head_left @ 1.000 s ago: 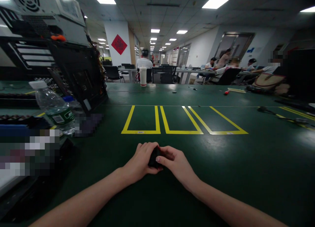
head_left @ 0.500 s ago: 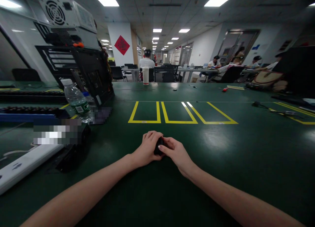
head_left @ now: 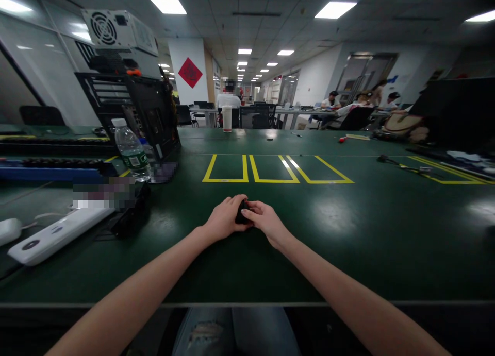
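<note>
Both my hands rest together on the dark green table (head_left: 348, 232), a little in front of three yellow taped boxes (head_left: 270, 169). My left hand (head_left: 224, 219) is curled round a small black object (head_left: 242, 213). My right hand (head_left: 263, 221) pinches the same object from the right side with its fingers closed. Most of the black object is hidden between my fingers, so I cannot make out what it is.
At the left stand a water bottle (head_left: 132, 152), an open black computer case (head_left: 133, 111) with a power supply (head_left: 119, 29) on top, and a white power strip (head_left: 58, 235). A paper cup (head_left: 226, 119) and small tools lie farther back. People sit at distant desks.
The camera has pulled back and tilted down, so the table's near edge and my knees now show. My hands stay joined on the black object.
</note>
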The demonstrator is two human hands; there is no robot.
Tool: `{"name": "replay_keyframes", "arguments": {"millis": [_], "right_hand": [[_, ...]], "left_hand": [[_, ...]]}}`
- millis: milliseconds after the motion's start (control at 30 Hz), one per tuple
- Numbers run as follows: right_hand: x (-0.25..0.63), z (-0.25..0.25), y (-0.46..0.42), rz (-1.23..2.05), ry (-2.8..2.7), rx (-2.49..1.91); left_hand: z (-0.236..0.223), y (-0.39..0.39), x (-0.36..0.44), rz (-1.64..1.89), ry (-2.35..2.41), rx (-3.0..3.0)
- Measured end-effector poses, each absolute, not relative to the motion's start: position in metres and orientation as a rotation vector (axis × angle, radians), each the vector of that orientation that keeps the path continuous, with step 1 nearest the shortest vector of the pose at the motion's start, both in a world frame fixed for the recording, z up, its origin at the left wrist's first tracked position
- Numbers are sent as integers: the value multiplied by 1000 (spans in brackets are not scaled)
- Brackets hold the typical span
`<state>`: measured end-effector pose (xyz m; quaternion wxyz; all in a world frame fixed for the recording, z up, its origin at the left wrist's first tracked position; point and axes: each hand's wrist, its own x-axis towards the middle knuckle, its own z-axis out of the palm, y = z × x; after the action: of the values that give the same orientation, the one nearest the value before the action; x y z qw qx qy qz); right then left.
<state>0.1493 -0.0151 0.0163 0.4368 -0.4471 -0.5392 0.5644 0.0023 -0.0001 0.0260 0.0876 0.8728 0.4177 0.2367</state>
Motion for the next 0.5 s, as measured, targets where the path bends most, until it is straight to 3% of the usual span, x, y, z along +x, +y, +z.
{"name": "replay_keyframes", "arguments": {"millis": [500], "right_hand": [[156,12,-17,1203,-1568,-1040]], "left_hand": [[19,-2,-3,809,1104,2623]]}}
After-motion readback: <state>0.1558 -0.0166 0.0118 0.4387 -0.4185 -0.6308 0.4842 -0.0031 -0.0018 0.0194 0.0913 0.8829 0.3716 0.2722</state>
